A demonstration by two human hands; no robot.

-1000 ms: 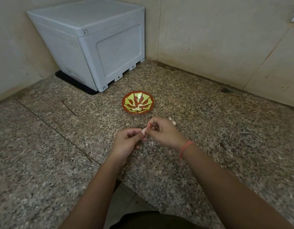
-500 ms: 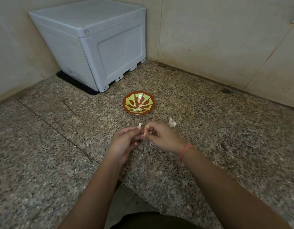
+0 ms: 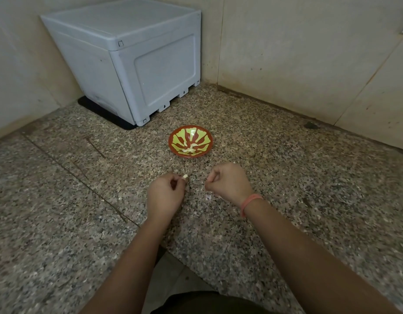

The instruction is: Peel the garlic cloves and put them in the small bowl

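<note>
Now we have one clove (image 3: 185,176) pinched at the fingertips of the left hand (image 3: 165,193), pale and bare-looking, poking out at about one o'clock from the knuckles. The right hand (image 3: 230,182) sits apart, at three o'clock from the left, fingers folded in toward the palm; whether it pinches a wisp of skin or nothing at all we cannot tell, the tips being turned under. A scrap of skin (image 3: 208,197) lies on the slab (image 3: 82,223) just below that hand, at its seven o'clock.

The bowl (image 3: 171,141) stands at twelve o'clock from the clove, near but touching neither hand, and holds a few peeled cloves (image 3: 191,150) at its near side. A grey box (image 3: 132,60) stands well beyond, at eleven o'clock.

What the next move turns on, as we judge it: the clove sits on the bowl side of its fingers, so the left hand is the nearer one and needs only a short reach straight ahead, to twelve o'clock, before letting go over the rim. The right hand would have to come in from the bowl's five o'clock and has no call to. We take this clove's peeling as done and the drop as the step in hand.
</note>
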